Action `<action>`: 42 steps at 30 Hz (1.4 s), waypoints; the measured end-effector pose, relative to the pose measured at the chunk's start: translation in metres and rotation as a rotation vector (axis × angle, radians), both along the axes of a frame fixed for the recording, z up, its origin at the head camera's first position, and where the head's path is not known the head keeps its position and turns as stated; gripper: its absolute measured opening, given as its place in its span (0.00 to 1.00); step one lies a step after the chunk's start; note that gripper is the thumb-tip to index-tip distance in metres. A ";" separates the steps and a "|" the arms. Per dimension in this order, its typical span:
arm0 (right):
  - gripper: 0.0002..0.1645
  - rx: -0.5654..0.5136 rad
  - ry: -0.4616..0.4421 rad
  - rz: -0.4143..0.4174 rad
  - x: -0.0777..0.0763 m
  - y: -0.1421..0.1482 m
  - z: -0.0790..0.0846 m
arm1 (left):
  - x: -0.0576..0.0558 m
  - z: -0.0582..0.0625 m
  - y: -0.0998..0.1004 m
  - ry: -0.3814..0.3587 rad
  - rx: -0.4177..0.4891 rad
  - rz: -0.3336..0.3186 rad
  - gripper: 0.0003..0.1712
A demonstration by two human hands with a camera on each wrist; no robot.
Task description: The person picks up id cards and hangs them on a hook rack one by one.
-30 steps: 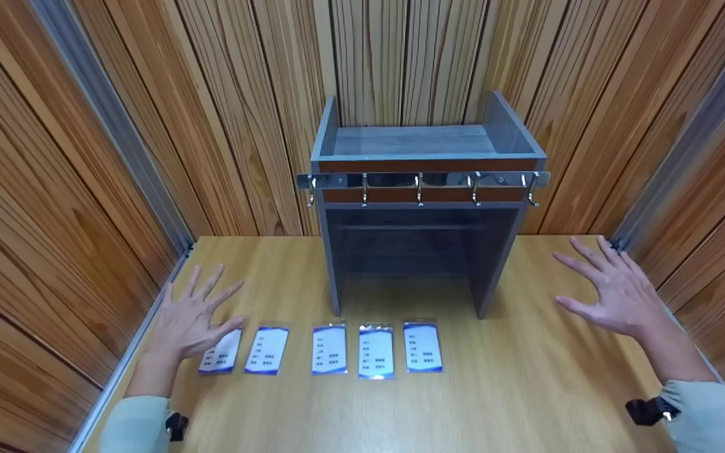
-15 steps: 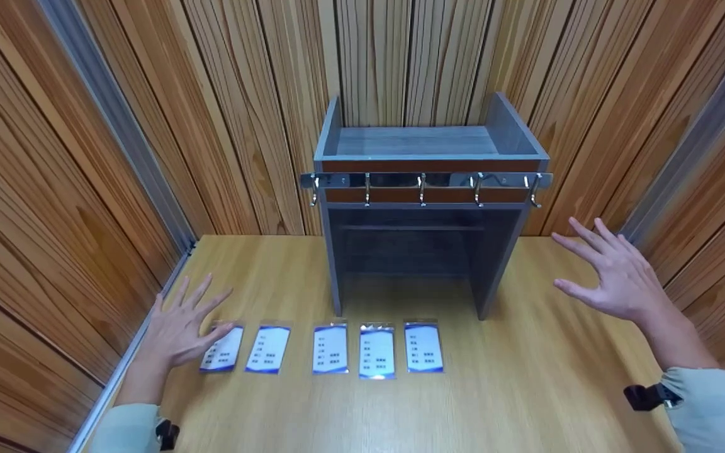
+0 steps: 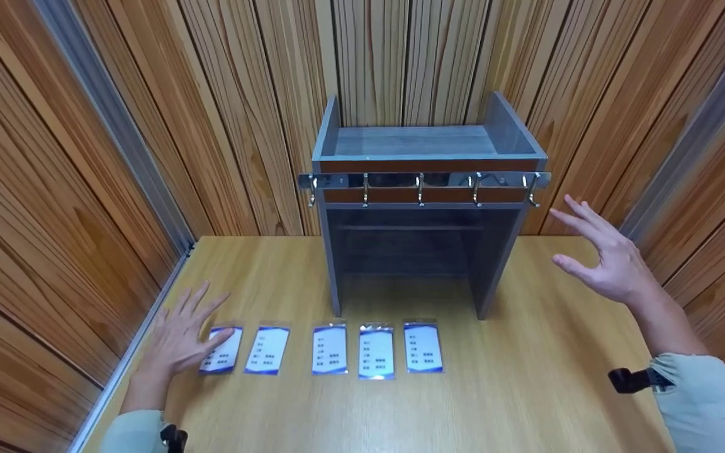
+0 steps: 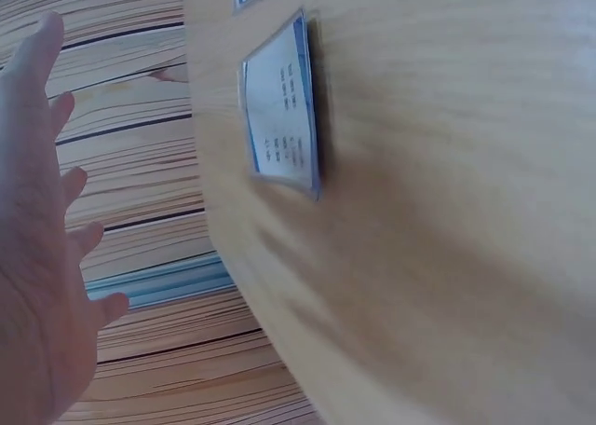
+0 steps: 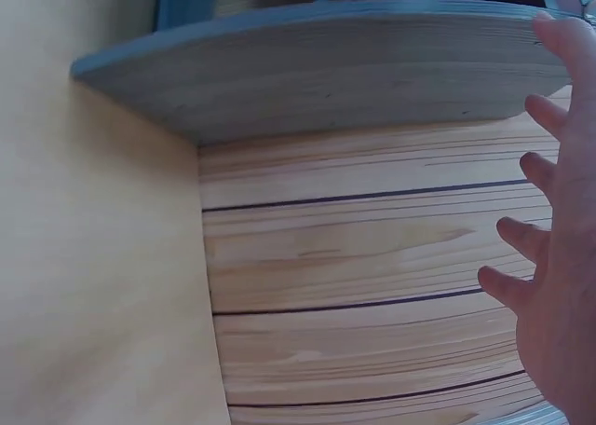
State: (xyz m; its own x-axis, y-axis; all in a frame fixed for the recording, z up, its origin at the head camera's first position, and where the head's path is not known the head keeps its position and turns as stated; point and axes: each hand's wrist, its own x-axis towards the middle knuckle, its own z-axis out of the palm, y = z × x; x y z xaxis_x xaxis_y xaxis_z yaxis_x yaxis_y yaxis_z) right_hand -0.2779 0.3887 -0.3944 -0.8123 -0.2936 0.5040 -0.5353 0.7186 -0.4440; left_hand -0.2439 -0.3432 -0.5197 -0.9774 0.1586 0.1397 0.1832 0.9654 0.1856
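My left hand hovers over the table's left side with fingers spread, holding nothing. Its thumb overlaps the leftmost badge card in the head view. That card, white with blue edges in a clear sleeve, lies flat in the left wrist view too. To its right, several similar cards, such as the middle badge card, lie in a row. My right hand is raised at the right, fingers extended and thumb apart, with nothing in it. Nearest to it is the grey shelf unit, whose side panel fills the right wrist view's top.
Across the shelf's front runs a metal hook rail with several hooks, sticking out past both sides. Wood-plank walls enclose the wooden table at the back and sides. Dark wrist cameras sit at both cuffs.
My right hand has risen and moved slightly up the view, its fingers closer together. My left hand has shifted a little left and down. Cards and shelf have stayed put.
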 end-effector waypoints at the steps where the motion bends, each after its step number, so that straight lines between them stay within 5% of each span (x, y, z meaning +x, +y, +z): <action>1: 0.42 -0.035 0.003 0.015 0.000 -0.001 0.001 | -0.001 -0.002 0.000 0.004 0.017 -0.001 0.46; 12: 0.40 -0.356 0.096 0.081 0.000 -0.019 0.019 | -0.004 -0.018 0.002 0.030 0.183 0.025 0.47; 21: 0.43 -0.627 0.042 0.342 -0.001 -0.030 0.038 | 0.000 -0.033 -0.004 -0.028 0.222 0.037 0.48; 34: 0.41 -0.670 0.007 0.442 -0.013 -0.035 0.056 | 0.000 -0.042 -0.007 -0.082 0.345 0.025 0.50; 42: 0.39 -0.708 -0.008 0.492 -0.018 -0.046 0.064 | 0.008 -0.047 -0.005 -0.154 0.372 0.100 0.53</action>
